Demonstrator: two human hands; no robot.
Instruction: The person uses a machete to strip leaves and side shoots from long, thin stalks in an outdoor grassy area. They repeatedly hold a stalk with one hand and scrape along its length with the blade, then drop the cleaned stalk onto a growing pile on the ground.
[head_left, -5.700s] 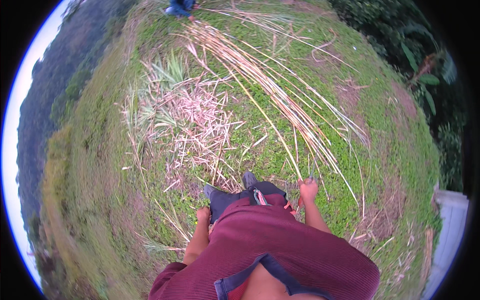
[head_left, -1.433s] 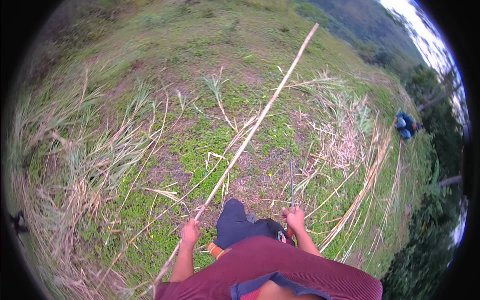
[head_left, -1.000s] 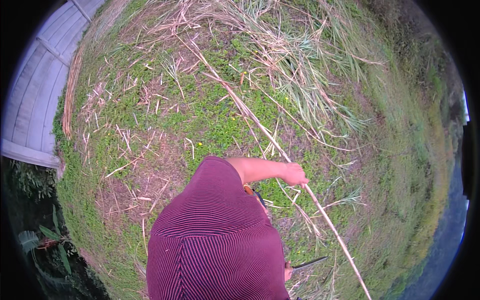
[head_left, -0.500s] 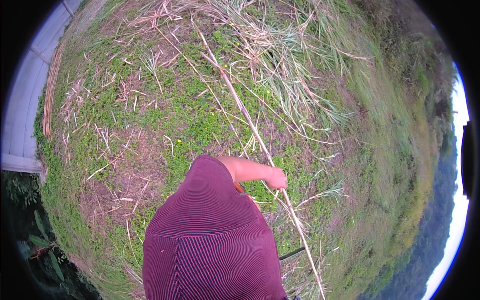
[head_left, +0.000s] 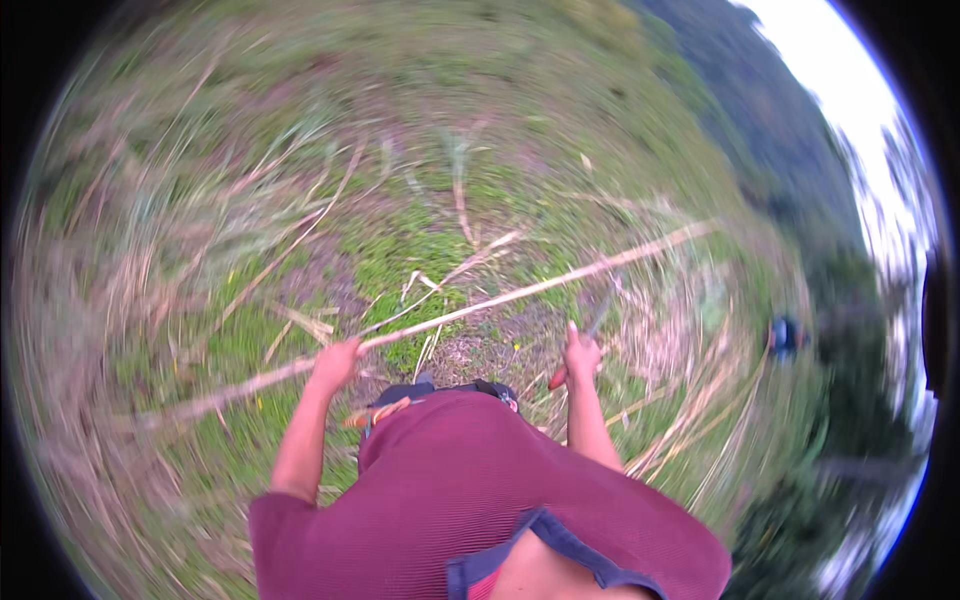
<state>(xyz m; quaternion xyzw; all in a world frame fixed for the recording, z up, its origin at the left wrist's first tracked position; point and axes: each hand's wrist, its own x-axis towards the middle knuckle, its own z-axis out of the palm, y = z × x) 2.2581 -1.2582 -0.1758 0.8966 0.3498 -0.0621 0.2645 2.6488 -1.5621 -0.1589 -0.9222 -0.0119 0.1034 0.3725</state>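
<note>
A long pale cane stalk (head_left: 540,287) slants across in front of me, its right end higher and farther off. My left hand (head_left: 338,362) is closed round it left of my body. The stalk's left part runs on past that hand and blurs into the grass. My right hand (head_left: 582,357) is closed on a knife, just nearer to me than the stalk. The knife's reddish handle end (head_left: 558,379) shows below the fist, and its grey blade (head_left: 602,312) points up and away. Blur hides whether the blade's tip touches the stalk.
Cut dry stalks (head_left: 690,420) lie in a loose heap at my right. More stalks and leaves (head_left: 300,235) are strewn over the grass ahead and left. A blurred blue shape (head_left: 786,337) stands far right, before dark trees (head_left: 850,400). An orange item (head_left: 372,412) hangs at my waist.
My view and body have turned. The stalk, earlier running from far left to near right, now crosses in front of me. My right hand and the knife have come into view.
</note>
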